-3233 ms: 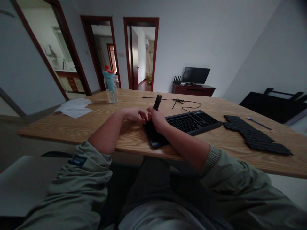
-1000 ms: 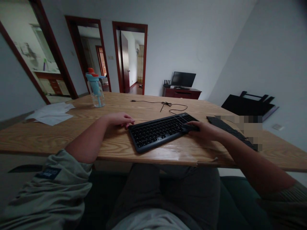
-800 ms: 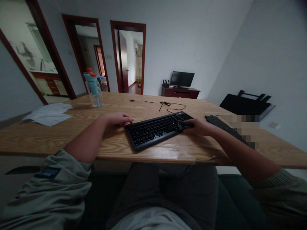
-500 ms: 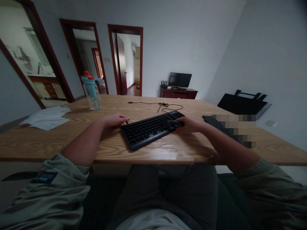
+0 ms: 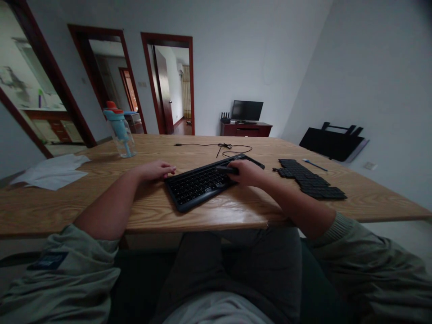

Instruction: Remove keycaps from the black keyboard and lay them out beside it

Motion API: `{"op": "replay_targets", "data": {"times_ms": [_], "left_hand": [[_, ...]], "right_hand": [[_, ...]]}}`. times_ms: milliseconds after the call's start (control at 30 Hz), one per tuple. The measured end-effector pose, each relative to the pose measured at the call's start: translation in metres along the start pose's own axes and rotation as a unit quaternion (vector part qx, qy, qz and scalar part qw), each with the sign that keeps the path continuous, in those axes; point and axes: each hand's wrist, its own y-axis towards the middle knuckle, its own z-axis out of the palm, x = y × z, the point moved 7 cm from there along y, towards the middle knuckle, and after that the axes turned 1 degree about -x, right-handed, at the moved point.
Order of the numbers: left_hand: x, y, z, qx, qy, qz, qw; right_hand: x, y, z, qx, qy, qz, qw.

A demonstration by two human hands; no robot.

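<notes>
Lying at the wearer's twelve o'clock on the brown wood-grained tabletop, the long black plastic keyboard slants from eight to two o'clock; it is probably light and stiff, its smooth frame slightly slippery and its key area the fragile part, so the rim looks the sounder place to hold. The right hand, forearm coming from four o'clock, has its fingers wrapped round a slim dark tool pointing to nine over the keys. The left hand rests by the frame's nine o'clock corner, fingers half bent; whether they grip it I cannot tell
</notes>
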Motion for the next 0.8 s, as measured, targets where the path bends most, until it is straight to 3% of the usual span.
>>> {"op": "replay_targets", "data": {"times_ms": [200,333,467,567,700,800], "left_hand": [[0.003,0.002,0.002,0.006,-0.018,-0.027,0.999],[0.003,0.002,0.002,0.005,-0.022,-0.017,1.0],[0.005,0.003,0.002,0.005,-0.021,-0.013,1.0],[0.008,0.005,0.002,0.014,-0.019,-0.004,1.0],[0.011,0.008,0.001,0.027,-0.011,-0.005,1.0],[0.013,0.007,0.0,0.027,-0.007,-0.02,0.999]], "right_hand": [[-0.076,-0.037,-0.024,-0.001,0.004,0.101,0.995],[-0.113,-0.061,-0.019,0.051,0.025,0.165,0.985],[-0.123,-0.071,-0.01,0.086,0.085,0.18,0.976],[-0.133,-0.07,-0.017,0.058,0.116,0.203,0.971],[-0.161,-0.066,-0.031,0.013,0.093,0.304,0.948],[-0.172,-0.055,-0.034,0.035,0.034,0.301,0.952]]}}
